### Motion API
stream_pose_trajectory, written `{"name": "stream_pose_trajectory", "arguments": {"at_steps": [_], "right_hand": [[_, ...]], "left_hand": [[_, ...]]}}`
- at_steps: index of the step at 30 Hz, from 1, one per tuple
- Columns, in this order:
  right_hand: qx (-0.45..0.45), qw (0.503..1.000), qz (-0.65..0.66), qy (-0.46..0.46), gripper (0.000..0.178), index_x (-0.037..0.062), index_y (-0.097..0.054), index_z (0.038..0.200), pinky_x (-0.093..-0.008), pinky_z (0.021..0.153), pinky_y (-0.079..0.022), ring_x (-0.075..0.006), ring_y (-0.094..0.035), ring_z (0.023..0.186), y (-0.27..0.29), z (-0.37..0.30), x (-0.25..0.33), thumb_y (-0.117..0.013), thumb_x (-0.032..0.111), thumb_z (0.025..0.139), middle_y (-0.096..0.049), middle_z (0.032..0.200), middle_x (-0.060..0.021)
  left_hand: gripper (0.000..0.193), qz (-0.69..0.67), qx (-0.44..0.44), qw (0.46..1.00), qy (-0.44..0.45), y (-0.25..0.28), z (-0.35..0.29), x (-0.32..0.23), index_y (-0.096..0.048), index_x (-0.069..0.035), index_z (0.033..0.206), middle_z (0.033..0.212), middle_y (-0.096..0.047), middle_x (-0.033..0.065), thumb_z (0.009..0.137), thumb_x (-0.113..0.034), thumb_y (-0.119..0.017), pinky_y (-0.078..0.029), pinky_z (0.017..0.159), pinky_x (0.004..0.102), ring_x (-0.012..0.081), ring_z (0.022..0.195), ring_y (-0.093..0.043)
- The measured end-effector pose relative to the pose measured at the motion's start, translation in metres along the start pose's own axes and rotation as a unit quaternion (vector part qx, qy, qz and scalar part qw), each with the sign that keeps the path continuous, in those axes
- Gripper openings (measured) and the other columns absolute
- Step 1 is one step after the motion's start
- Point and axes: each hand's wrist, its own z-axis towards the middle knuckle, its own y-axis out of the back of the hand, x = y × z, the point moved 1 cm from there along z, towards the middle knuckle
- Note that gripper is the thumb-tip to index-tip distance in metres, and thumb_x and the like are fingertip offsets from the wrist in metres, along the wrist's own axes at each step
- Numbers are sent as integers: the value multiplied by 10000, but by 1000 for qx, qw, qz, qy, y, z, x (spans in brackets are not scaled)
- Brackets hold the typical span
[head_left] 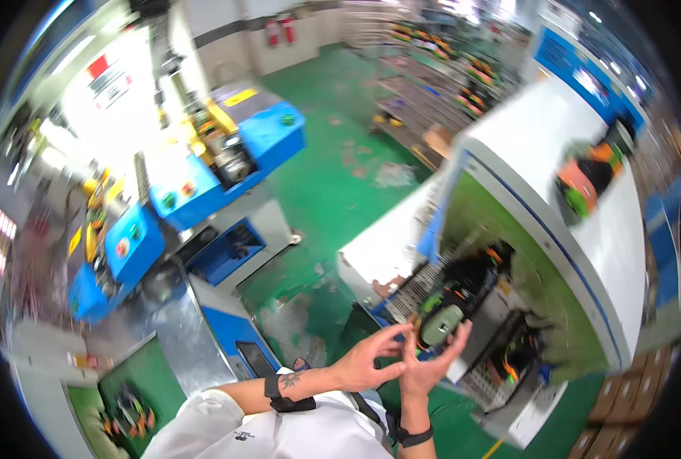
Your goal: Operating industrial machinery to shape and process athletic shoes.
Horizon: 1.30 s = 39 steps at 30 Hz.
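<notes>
My right hand [430, 366] reaches up to a grey-green shoe [441, 323] at the mouth of a white tunnel machine [524, 153], thumb on one side and fingers on the other. My left hand [369, 361] is right beside it with its fingers spread, fingertips touching the right hand's thumb side and holding nothing that I can see. Both wrists wear black bands. The shoe sits among other black, orange and green shoes [501, 359] on the machine's wire conveyor [420, 287].
A blue and yellow press machine [225, 153] stands to the left on a green floor [333, 153]. More shoes [585, 183] lie on top of the white machine. Racks with shoes [447, 76] stand at the back. A green tray with shoes [130, 409] is at lower left.
</notes>
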Motion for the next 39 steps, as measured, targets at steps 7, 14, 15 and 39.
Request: {"name": "stream_pose_trajectory", "arguments": {"at_steps": [7, 14, 15, 39], "right_hand": [[-199, 970, 24, 135, 393, -18, -596, 1160, -406, 854, -510, -240, -591, 1027, 10, 33, 58, -737, 141, 829, -617, 1118, -169], [143, 985, 90, -26, 454, -28, -504, 1255, -384, 889, -497, -284, -588, 1054, -30, 39, 63, -678, 169, 884, -585, 1188, -188], [179, 979, 98, -3, 451, -29, -503, 1255, -383, 890, -496, -285, -588, 1054, -38, 38, 64, -675, 168, 887, -585, 1188, -188], [952, 300, -65, -9, 657, 24, -307, 1427, -505, 982, -416, -365, -456, 1251, -287, -503, 274, -621, 140, 861, -408, 1422, -114]], "left_hand": [[525, 55, -47, 997, 16, 30, -45, 25, -375, -7, 1388, 1243, -596, 154, 911, -132, -557, -465, 984, 349, 228, 1130, -592], [482, 82, -277, 954, 76, 52, -127, 77, -403, 8, 1349, 1204, -614, 154, 903, -120, -535, -474, 970, 352, 253, 1110, -601], [478, 100, -314, 940, 86, 56, -142, 82, -409, 10, 1342, 1190, -621, 156, 898, -112, -535, -478, 965, 350, 253, 1099, -607], [224, 19, -938, 20, 345, -91, -505, 307, -587, -28, 978, 900, -585, 157, 757, -55, -569, -468, 731, 444, 368, 845, -558]]}}
